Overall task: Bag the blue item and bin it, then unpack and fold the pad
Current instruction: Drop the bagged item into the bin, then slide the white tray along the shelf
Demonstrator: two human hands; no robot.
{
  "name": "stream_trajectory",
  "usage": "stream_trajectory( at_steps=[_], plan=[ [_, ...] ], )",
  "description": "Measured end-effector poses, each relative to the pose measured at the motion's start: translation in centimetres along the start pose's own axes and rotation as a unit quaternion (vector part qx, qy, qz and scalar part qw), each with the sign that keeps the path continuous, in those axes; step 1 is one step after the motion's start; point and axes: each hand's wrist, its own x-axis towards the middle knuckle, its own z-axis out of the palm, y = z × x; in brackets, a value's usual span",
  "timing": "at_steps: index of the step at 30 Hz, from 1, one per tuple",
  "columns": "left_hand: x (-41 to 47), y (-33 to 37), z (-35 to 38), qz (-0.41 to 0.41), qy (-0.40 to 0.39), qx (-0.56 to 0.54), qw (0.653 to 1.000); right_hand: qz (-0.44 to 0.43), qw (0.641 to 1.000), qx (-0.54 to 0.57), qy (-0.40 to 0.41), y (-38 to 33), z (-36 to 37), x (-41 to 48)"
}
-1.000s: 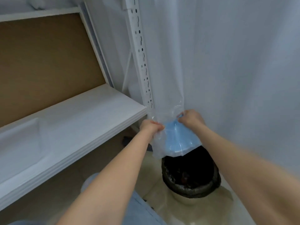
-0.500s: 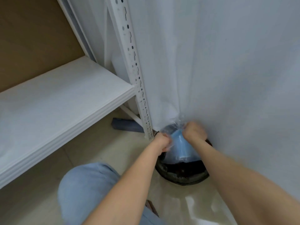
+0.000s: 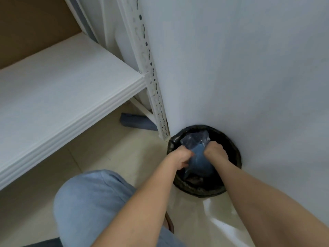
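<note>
Your left hand [image 3: 181,156] and right hand [image 3: 216,151] both grip the clear bag [image 3: 195,139] holding the blue item [image 3: 199,159]; lower it inside the bin [image 3: 235,152], then release together.

left hand [image 3: 180,156]: fingers curled, gripping bag [image 3: 195,139] | right hand [image 3: 215,151]: fingers curled, gripping bag | forearms angled down, converging

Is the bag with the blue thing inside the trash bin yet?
In, but held: the clear bag with the blue item sits inside the bin, gripped by the left hand and right hand.
</note>
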Motion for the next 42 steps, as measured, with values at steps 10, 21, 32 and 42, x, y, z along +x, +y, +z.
stream_trajectory(
  at_steps=[10,21,32,42],
  plan=[
    [-2.5,3.1,-3.0,0.045,0.073,0.028,0.996,-0.018,0.997,-0.064,0.027,-3.6,-2.0,-1.8],
    [-14.2,7.2,-16.0,0.256,0.356,0.184,0.88,-0.42,0.881,-0.004,0.216,-15.0,-7.6,-11.7],
    [-28.1,-0.7,-32.5,0.17,0.589,0.291,0.734,-0.578,0.794,-0.036,0.185,-31.5,-2.1,-28.9],
    [-31.5,-9.1,-45.0,0.034,0.598,0.206,0.774,-0.603,0.787,-0.1,0.085,-41.9,6.8,-35.2]
  ],
)
